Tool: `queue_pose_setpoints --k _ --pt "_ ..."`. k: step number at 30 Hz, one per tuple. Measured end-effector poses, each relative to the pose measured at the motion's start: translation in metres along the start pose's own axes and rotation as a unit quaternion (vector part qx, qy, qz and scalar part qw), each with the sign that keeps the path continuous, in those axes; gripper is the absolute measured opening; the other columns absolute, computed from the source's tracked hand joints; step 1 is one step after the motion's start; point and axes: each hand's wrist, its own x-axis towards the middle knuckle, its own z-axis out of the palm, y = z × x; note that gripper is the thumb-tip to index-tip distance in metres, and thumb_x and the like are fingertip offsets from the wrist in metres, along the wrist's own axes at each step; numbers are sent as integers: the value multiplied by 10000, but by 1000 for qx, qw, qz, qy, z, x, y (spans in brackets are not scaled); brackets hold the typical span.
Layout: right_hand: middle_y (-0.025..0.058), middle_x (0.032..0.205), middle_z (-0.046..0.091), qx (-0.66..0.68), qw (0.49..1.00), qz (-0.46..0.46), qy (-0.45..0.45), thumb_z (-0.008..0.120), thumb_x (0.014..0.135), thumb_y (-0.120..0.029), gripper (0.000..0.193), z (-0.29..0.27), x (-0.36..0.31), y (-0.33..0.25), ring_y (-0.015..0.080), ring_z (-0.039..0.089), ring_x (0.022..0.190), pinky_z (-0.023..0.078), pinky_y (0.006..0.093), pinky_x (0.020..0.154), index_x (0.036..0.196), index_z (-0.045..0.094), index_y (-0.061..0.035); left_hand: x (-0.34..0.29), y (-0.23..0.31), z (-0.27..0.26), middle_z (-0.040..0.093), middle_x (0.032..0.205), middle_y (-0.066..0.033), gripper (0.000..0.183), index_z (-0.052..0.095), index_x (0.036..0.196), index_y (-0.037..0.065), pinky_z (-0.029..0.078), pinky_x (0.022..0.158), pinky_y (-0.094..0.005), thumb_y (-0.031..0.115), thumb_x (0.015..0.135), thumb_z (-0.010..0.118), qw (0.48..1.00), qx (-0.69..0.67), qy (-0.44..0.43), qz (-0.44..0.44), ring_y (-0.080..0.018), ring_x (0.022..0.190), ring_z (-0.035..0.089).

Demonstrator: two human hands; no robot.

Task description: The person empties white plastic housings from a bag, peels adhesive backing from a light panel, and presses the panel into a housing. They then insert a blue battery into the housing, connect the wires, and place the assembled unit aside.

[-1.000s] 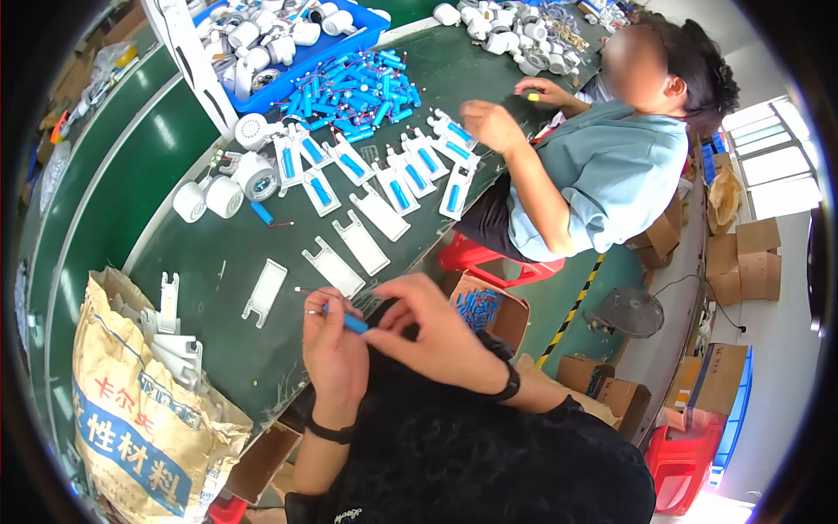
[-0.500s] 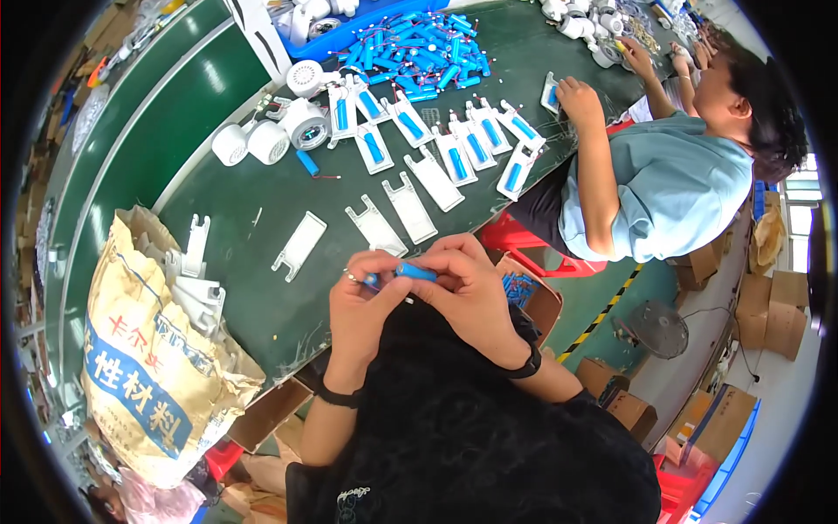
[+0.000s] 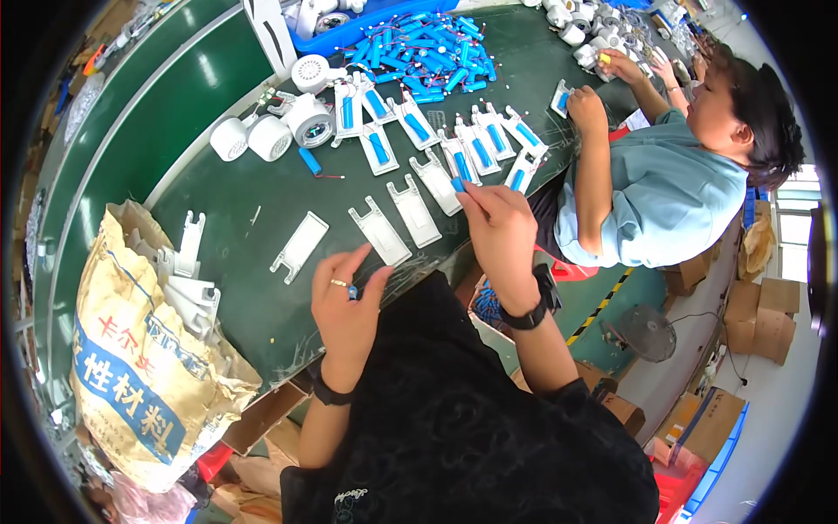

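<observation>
My right hand [image 3: 504, 240] pinches a small blue cylindrical battery [image 3: 458, 184], its end showing at the fingertips over the near end of an empty white plastic plate [image 3: 436, 181]. My left hand [image 3: 345, 310] is nearer me, thumb and index finger spread. Its other fingers curl round another blue battery [image 3: 353, 293], mostly hidden. Beyond the left fingertips lie bare white plates [image 3: 381, 236], [image 3: 413, 212] and, to the left, another plate [image 3: 301, 247]. Farther back, several white plates each carry a blue battery [image 3: 415, 125].
A heap of blue batteries [image 3: 419, 52] with thin wires lies at the back, beside a blue bin [image 3: 349, 37]. White round housings [image 3: 269, 140] stand at the left rear. A paper sack [image 3: 131, 349] of white parts is at left. A co-worker [image 3: 663, 175] sits at right, handling a plate.
My hands have parted. The right one has moved forward and right with a battery, over the plates; the left has moved slightly left and opened its thumb and index finger.
</observation>
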Motion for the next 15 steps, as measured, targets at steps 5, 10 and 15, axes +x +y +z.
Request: queue_pose_setpoints --k 5,10,15 --pt "95 784 666 -73 997 -37 9 759 824 -123 124 31 5 6 303 609 802 493 412 704 920 776 -47 -4 -23 3 627 937 -42 308 728 1097 61 439 668 -274 81 802 814 997 -47 23 -59 -140 761 536" --pt "108 760 642 -89 995 -47 -26 754 819 -122 110 39 9 2 315 592 789 486 423 702 895 768 -44 -7 -33 8 634 931 -49 283 731 1079 65 447 652 -277 80 808 810 994 -78 37 -66 -141 742 547" --pt "140 775 636 -189 972 -118 -77 741 825 -167 158 43 11 -1 347 591 810 494 437 730 915 745 -37 -9 -32 -9 616 1022 -63 311 683 1172 56 443 728 -275 60 863 720 990 -114 40 -71 -151 820 520"
